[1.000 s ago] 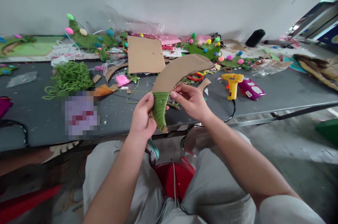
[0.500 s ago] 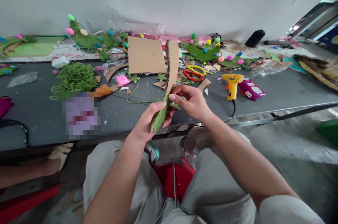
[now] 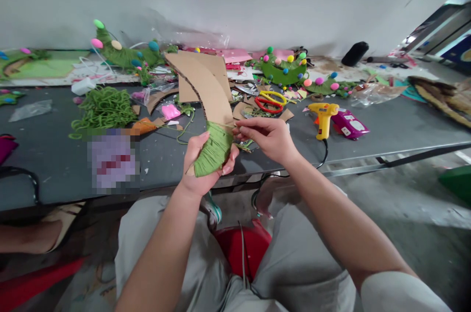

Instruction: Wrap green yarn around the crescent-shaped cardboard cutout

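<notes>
Above the near edge of the dark bench [image 3: 386, 133], a cardboard crescent [image 3: 208, 87] is held up at a slant, its bare end pointing away and to the left. Green yarn [image 3: 213, 147] is wound round its lower part in close turns; a bit of bare cardboard shows at the near tip. The left hand [image 3: 196, 174] grips this wrapped part from below, thumb on the left side and fingers curled round to the right. The right hand [image 3: 267, 139] is at the crescent's right edge, just where the winding stops, with thumb and forefinger pinched on what looks like the yarn's thin strand.

Behind the crescent, partly covered by it, is a cardboard sheet [image 3: 222, 74]. Scissors [image 3: 270, 101] with red and yellow handles lie to the right among cardboard scraps. Farther right, a yellow glue gun [image 3: 324, 118] sits just beside a purple pack [image 3: 351, 124]. On the left are a heap of green yarn [image 3: 105, 111], an orange piece [image 3: 143, 126] and a bright pink piece [image 3: 170, 111]. Along the wall [image 3: 235, 0], green shapes [image 3: 283, 75] carry coloured balls [image 3: 290, 58]. Below, a red stool [image 3: 241, 253] shows between the person's knees, and another person's foot [image 3: 55, 228] is at lower left.
</notes>
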{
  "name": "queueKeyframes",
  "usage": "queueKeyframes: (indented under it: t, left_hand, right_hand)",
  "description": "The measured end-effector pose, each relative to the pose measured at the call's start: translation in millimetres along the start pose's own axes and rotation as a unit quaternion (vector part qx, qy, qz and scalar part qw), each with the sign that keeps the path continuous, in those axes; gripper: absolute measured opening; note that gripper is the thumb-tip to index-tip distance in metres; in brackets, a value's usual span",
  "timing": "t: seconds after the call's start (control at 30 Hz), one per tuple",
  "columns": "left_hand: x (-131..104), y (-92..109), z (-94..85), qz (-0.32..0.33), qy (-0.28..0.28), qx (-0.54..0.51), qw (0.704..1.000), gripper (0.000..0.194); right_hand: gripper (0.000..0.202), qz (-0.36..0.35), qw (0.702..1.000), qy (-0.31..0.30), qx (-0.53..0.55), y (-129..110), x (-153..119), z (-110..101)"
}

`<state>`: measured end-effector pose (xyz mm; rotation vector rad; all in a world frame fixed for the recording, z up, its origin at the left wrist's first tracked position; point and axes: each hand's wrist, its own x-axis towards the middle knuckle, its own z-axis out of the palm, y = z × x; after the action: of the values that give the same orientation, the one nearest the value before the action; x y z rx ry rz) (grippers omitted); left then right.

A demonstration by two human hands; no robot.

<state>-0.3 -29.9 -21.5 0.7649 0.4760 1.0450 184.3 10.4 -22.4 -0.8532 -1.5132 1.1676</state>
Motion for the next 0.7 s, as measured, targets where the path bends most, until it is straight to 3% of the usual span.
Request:
queueKeyframes:
  t: [0.2, 0.33, 0.4, 0.5, 0.6, 0.7]
  left_hand:
    - [-0.6, 1.3, 0.6, -0.007, 0.031, -0.012, 0.999, 0.054]
    - [-1.7, 1.6, 2.5, -0.009, 0.025, -0.013, 1.0, 0.054]
    - [-1.8, 1.0, 3.2, -0.012, 0.021, -0.012, 1.0, 0.054]
    - [-1.5, -0.2, 3.9, -0.013, 0.017, -0.005, 1.0, 0.052]
    - [-1.2, -2.0, 3.9, -0.009, 0.011, -0.002, 1.0, 0.047]
    - [-1.2, -4.6, 3.1, -0.01, 0.003, 0.004, 1.0, 0.043]
  right_hand:
    - [0.022, -0.023, 0.99, 0.083, -0.111, 0.9, 2.2, -11.6]
    - [0.02, -0.11, 0.945, 0.145, -0.271, 4.1, 7.4, -23.2]
    - [0.019, -0.144, 0.933, 0.126, -0.304, 2.7, 7.0, -23.8]
    - [0.016, -0.159, 0.952, 0.056, -0.255, -3.4, 1.1, -14.7]
    - [0.012, -0.146, 0.965, -0.011, -0.218, -8.3, -5.5, -0.3]
    - [0.008, -0.118, 0.97, -0.039, -0.21, -8.0, -7.5, 9.2]
